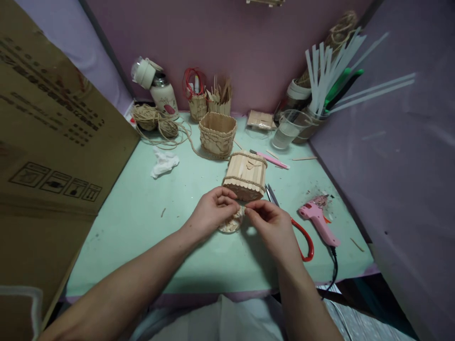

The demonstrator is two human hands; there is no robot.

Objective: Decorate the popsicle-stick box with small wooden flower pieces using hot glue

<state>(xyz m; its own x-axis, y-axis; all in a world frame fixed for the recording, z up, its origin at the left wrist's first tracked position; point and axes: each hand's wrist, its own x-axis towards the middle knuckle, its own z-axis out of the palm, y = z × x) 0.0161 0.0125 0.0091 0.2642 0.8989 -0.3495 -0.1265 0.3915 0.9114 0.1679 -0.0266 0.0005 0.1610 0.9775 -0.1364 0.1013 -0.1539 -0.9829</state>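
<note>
Two bare hands meet over a small round wooden piece (231, 226), which rests near the front middle of the tabletop (128, 208), just before a box of wooden sticks (246, 170) banded with cord. Its face looks pieced together from pale chips. The left hand (210, 208) grasps it, fingers curled over its left and upper part, while the right hand (273, 227) brings thumb and forefinger to its upper right edge; whether these have closed on anything is too small to tell. The step in hand seems to be fine work along that rim, and the next move calls for a steady left hold and a light, exact fingertip touch. Scissors (306, 240) and a pink glue gun (316, 219) lie to the right.
</note>
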